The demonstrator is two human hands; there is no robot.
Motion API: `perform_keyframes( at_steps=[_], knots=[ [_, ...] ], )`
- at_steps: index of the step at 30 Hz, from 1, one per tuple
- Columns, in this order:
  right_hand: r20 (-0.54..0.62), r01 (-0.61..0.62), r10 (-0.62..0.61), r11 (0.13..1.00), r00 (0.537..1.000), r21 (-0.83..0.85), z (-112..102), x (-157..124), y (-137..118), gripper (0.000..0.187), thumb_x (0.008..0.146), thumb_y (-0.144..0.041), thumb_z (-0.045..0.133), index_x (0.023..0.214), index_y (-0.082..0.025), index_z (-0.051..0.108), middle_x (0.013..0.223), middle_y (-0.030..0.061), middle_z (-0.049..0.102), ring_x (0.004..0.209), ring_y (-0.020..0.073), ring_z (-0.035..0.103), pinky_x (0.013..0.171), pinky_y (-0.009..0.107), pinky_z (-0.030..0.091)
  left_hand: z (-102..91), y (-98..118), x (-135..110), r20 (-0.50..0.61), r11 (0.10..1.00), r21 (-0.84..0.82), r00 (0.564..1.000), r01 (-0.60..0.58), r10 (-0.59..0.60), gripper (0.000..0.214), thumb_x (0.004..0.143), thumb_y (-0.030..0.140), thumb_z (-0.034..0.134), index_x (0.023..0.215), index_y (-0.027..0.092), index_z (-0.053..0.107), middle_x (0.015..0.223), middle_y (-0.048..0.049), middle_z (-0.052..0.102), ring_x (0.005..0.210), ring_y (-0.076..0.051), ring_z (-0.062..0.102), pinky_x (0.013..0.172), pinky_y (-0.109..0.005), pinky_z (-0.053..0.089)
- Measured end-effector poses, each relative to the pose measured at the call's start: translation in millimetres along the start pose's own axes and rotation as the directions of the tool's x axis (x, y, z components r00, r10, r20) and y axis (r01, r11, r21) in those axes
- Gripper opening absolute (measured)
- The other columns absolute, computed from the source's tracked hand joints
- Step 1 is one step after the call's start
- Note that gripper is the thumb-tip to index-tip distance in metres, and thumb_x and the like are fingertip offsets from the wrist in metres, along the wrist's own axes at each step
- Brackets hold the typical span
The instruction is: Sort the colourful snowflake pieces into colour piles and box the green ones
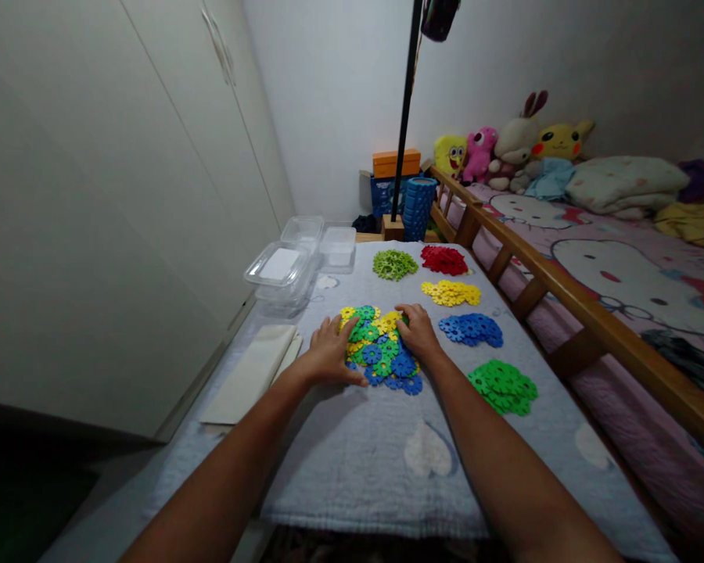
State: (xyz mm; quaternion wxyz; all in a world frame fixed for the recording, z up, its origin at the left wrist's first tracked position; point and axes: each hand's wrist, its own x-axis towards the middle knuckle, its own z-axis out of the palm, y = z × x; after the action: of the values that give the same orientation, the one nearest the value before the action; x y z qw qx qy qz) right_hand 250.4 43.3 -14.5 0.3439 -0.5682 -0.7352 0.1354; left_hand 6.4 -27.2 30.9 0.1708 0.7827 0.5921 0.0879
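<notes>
A mixed pile of yellow, green and blue snowflake discs (381,348) lies in the middle of a pale blue quilted cloth (387,446). My left hand (329,352) rests flat at the pile's left edge, fingers stretched out onto the discs. My right hand (418,332) lies on the pile's right side, fingers curled down over the discs; whether it grips one is hidden. Sorted heaps lie to the right: lime green (394,264), red (444,260), yellow (451,293), blue (472,329) and bright green (503,385).
Clear plastic containers (281,274) stand at the cloth's back left, with a folded white cloth (252,374) beside them. A wooden bed rail (569,301) runs along the right, with plush toys (504,152) behind. A black pole (404,117) stands at the back. White wardrobe doors (123,195) line the left.
</notes>
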Motion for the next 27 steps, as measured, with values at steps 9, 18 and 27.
perform_keyframes(
  at_steps=[9, 18, 27],
  knots=[
    [-0.041, -0.142, 0.154, 0.968, 0.987, 0.208, -9, -5, -9, 0.040, 0.081, -0.041, 0.055, 0.110, -0.017, 0.070, 0.070, -0.0011, 0.060, 0.067, 0.0176, 0.055, 0.070, 0.030, 0.044, 32.7, 18, -12, -0.143, 0.998, -0.003, 0.988, 0.056, -0.056, 0.125, 0.057, 0.066, 0.084, 0.159, 0.025, 0.024, 0.164, -0.0215, 0.025, 0.152, -0.045, 0.022, 0.119, -0.062, 0.022],
    [-0.187, -0.207, 0.296, 0.899, 0.937, 0.386, -12, -4, -7, 0.025, 0.077, -0.042, 0.054, 0.087, -0.020, 0.063, 0.083, 0.0049, 0.067, 0.079, 0.0210, 0.060, 0.080, 0.034, 0.048, 34.8, 18, -9, -0.324, 0.999, -0.046, 0.946, -0.017, 0.001, 0.080, 0.082, 0.054, 0.068, 0.150, 0.022, 0.039, 0.152, -0.0158, 0.046, 0.142, -0.031, 0.042, 0.119, -0.048, 0.032],
    [-0.132, -0.270, 0.367, 0.845, 0.921, 0.462, -2, -65, -31, 0.019, 0.088, -0.041, 0.050, 0.084, -0.024, 0.059, 0.106, 0.0076, 0.069, 0.104, 0.0228, 0.062, 0.091, 0.036, 0.050, 25.6, 11, -23, -0.183, 0.994, 0.040, 0.979, 0.104, -0.095, 0.108, 0.064, 0.071, 0.078, 0.153, 0.026, 0.036, 0.160, -0.0195, 0.035, 0.149, -0.043, 0.028, 0.118, -0.067, 0.018]
  ],
)
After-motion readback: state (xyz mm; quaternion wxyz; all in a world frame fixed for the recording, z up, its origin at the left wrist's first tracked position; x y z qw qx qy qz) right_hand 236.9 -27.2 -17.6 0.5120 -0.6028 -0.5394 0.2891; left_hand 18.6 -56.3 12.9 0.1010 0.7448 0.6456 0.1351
